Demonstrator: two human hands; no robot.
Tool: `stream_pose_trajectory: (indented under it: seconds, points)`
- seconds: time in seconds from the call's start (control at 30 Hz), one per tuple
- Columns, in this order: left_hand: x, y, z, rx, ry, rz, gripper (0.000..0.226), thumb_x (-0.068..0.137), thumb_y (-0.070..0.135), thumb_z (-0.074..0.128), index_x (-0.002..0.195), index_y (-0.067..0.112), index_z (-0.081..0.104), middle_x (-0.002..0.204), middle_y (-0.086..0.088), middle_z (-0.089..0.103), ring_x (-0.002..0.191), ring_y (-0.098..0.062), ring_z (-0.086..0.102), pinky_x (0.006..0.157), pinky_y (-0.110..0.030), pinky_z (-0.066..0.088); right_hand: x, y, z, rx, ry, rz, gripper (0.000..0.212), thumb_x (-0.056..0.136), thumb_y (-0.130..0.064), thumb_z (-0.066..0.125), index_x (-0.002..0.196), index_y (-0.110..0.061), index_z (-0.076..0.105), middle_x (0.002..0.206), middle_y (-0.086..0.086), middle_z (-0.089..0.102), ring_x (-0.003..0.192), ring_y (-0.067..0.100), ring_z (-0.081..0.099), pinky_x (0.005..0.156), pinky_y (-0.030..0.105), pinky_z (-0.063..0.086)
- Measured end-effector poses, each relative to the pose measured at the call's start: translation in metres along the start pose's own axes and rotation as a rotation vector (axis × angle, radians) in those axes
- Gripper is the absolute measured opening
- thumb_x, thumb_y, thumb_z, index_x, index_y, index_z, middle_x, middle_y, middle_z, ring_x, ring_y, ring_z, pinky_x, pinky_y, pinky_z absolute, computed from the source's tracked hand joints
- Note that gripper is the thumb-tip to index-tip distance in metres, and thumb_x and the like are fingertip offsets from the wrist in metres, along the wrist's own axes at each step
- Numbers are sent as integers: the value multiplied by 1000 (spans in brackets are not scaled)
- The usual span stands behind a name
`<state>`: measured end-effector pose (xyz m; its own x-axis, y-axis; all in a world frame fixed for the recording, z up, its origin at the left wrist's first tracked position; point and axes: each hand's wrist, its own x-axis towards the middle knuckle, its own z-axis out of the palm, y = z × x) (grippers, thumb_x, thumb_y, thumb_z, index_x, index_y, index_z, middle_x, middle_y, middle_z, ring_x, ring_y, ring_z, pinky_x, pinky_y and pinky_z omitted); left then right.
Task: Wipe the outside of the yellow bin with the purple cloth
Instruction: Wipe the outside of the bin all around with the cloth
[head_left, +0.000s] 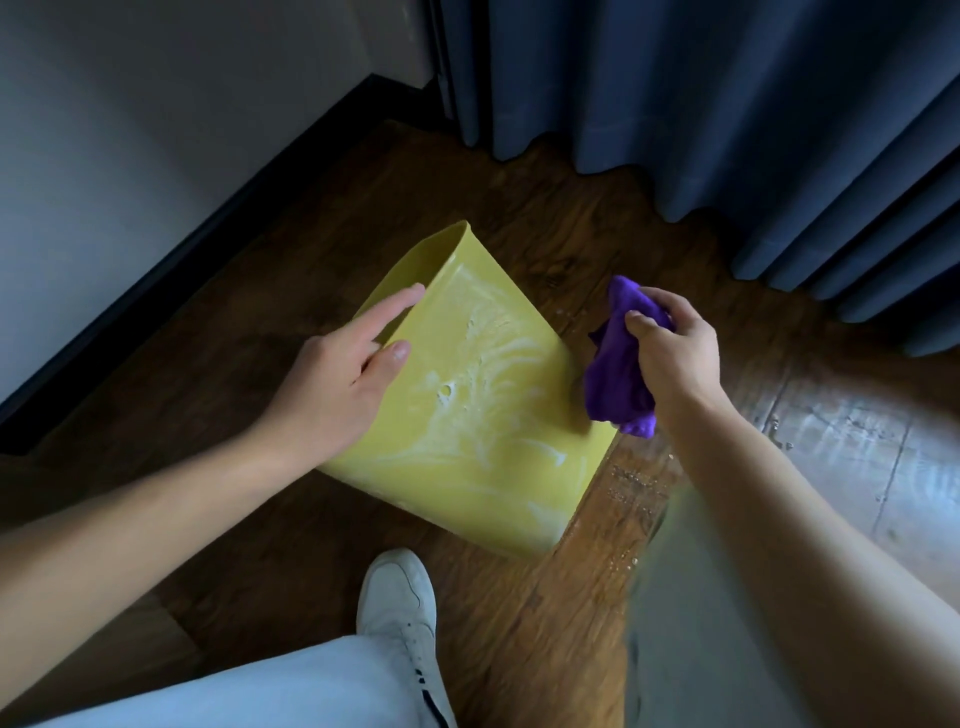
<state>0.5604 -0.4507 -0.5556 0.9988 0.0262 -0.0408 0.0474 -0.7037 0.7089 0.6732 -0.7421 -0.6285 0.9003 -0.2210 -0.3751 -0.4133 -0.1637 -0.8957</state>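
Head view: left hand (340, 387) lay flat, steadying the yellow bin (483, 415); right hand (675, 353), at three o'clock, clenched the purple cloth (615, 379). Long overlapping strokes would best clear the foam (493, 374).

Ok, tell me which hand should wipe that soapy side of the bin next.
Right. The right hand already grips the purple cloth beside the yellow bin's foamy face. The left hand holds no cloth and rests on the bin's upper edge, likely steadying it.

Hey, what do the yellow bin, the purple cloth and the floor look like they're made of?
Yellow bin: probably plastic, smooth with thin walls and a slight sheen under white soapy streaks. Purple cloth: soft fabric, perhaps microfibre, bunched into folds. Floor: wood or wood-look laminate, with visible grain and plank seams.
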Motion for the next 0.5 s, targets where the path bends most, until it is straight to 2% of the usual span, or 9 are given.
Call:
stream_pose_trajectory:
  seconds: [0.07, 0.17, 0.2, 0.3, 0.37, 0.43, 0.5]
  points:
    - [-1, 0, 7, 20, -5, -22, 52, 108, 22, 47, 157, 39, 37, 50, 4, 37, 42, -12, 31, 43, -33, 23, 0, 0, 1, -26, -20, 3, 33, 100, -25, 61, 130, -40, 64, 118, -2, 66, 97, 23, 66, 80, 42, 60]
    - [-1, -2, 13, 137, -43, -19, 55, 109, 24, 46, 158, 42, 31, 52, -3, 38, 44, -30, 34, 43, -43, 25, -2, 1, 4, -78, -86, 1, 31, 102, -24, 58, 128, -40, 65, 113, -2, 68, 95, 25, 68, 81, 45, 61]
    - [-2, -2, 14, 174, -57, -3, 55, 109, 25, 45, 159, 43, 28, 51, -2, 37, 42, -30, 34, 42, -45, 25, -4, 1, 6, -92, -113, -4, 31, 103, -24, 57, 129, -39, 65, 110, -2, 68, 94, 26, 68, 80, 46, 61]
    - [-2, 0, 17, 215, -59, 64, 55, 107, 30, 42, 160, 39, 29, 46, 4, 33, 37, -15, 28, 41, -41, 21, -9, 1, 11, -142, -148, -72, 33, 105, -24, 55, 135, -35, 62, 114, 0, 69, 94, 24, 69, 73, 40, 60]
    - [-2, 2, 18, 200, -37, 73, 54, 107, 29, 42, 159, 37, 32, 46, 6, 32, 36, -16, 29, 40, -37, 18, -16, -4, 14, -186, -151, -150, 36, 105, -25, 54, 139, -34, 59, 118, -1, 68, 91, 17, 68, 68, 30, 57]
    - [-4, 3, 20, 176, -27, 72, 53, 108, 24, 45, 159, 35, 34, 46, 6, 33, 36, -18, 30, 40, -33, 18, -28, -15, 16, -203, -147, -248, 38, 105, -27, 55, 142, -35, 57, 119, -6, 66, 91, 10, 67, 69, 27, 57]
    - [-4, 4, 20, 166, -24, 83, 52, 108, 23, 46, 158, 34, 35, 45, 3, 34, 36, -20, 31, 39, -36, 19, -46, -35, 21, -191, -141, -374, 39, 103, -32, 58, 141, -40, 57, 118, -12, 66, 91, 3, 66, 72, 24, 57]
